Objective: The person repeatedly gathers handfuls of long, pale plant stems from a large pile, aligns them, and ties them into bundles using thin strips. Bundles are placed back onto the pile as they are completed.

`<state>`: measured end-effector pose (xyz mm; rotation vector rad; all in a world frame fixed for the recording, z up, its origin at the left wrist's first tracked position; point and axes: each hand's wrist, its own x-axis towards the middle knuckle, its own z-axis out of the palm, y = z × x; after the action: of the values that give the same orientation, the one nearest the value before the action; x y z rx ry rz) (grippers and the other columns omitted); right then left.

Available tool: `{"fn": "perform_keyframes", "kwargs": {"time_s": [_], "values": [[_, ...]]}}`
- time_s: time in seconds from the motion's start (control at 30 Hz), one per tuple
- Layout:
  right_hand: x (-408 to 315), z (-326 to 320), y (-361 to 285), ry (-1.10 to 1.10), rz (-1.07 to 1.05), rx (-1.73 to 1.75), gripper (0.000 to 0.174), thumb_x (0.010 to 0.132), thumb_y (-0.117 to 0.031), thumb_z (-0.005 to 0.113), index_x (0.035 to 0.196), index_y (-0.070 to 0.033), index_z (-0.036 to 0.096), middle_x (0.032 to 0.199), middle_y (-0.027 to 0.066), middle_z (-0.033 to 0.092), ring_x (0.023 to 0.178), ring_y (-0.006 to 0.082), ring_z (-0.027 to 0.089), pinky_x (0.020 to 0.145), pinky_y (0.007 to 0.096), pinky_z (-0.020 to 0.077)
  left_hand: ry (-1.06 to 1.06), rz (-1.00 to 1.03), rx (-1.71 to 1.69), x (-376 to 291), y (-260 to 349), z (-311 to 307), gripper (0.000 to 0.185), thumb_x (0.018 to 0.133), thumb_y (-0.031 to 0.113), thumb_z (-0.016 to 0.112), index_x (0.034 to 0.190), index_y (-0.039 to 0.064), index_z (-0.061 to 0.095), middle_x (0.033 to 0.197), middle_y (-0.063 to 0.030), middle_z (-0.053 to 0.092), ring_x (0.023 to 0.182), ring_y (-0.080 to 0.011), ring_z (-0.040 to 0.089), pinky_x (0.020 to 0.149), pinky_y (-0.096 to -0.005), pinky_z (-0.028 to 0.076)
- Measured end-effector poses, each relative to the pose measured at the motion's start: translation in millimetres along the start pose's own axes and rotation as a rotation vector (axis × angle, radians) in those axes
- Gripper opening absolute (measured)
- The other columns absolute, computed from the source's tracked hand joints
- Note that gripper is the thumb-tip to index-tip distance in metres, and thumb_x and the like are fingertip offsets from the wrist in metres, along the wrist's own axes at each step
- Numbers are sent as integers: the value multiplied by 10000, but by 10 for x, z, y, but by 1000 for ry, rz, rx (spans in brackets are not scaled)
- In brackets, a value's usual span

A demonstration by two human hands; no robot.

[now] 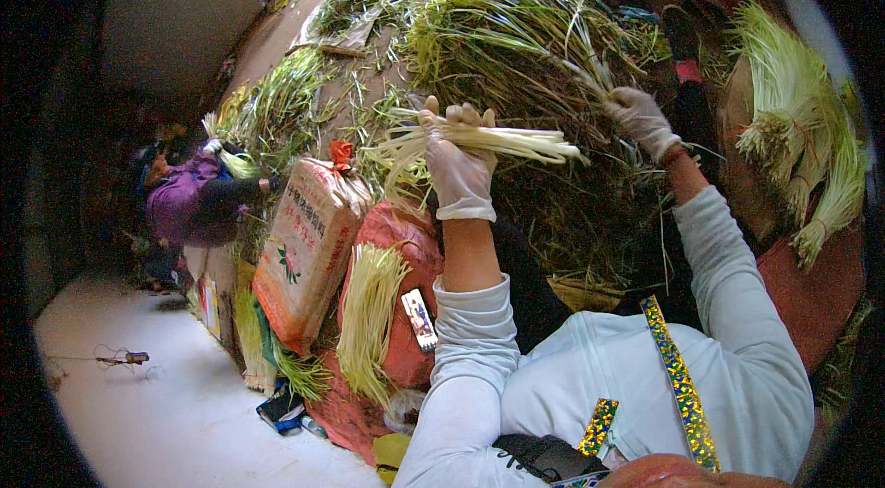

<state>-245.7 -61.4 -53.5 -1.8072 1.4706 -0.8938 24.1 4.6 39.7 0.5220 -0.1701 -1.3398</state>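
My gloved left hand [460, 156] is closed around a bunch of pale yellow-white leafy stalks [518, 139], which look like blanched chives. The bunch lies crosswise, and its thin ends droop on the left. To the right, my gloved right hand [639, 118] pinches a few longer stalks [584, 77] by their lower end. These run up and left over a large heap of loose green stalks [498, 25]. Its fingertips are partly hidden by the blur and the stalks. Another pale bunch [373, 315] rests on a red sack [387, 218] beside my left forearm.
A printed woven sack [304, 246] stands left, and a lit phone [418, 318] lies on the red sack. Tied bundles [781, 135] rest at far right. A co-worker in purple [187, 204] bends over stalks at far left. Leaf scraps litter the ground [346, 104].
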Motion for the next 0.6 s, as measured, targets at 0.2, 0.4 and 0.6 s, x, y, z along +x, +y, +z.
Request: {"fn": "perform_keyframes", "kwargs": {"time_s": [0.2, 0.4, 0.6], "values": [[-183, -277, -136, 161, -369, 397, 112, 820, -115, 607, 878, -20, 614, 761, 41, 593, 730, 127, 552, 665, 254, 439, -169, -66, -40, 89, -37, -38, 323, 870, 412, 483, 1054, 149, 528, 603, 33, 459, 478, -95, 455, 525, -308, 503], [-436, -221, 96, 2, -252, 138, 181, 836, -203, 604, 893, -34, 632, 832, 57, 630, 735, 159, 566, 665, 291, 451, 70, 70, 51, 3, -79, 140, 220, 868, 343, 538, 922, 130, 560, 626, 28, 505, 533, -102, 493, 606, -318, 510], [-654, -624, 348, 41, 50, -324, 274, 823, -283, 594, 939, -37, 623, 829, 121, 631, 738, 269, 588, 678, 345, 455, 112, 212, 158, -58, -179, 225, 193, 856, 143, 571, 1044, 164, 532, 861, -24, 591, 750, -131, 573, 643, -276, 516]]}}
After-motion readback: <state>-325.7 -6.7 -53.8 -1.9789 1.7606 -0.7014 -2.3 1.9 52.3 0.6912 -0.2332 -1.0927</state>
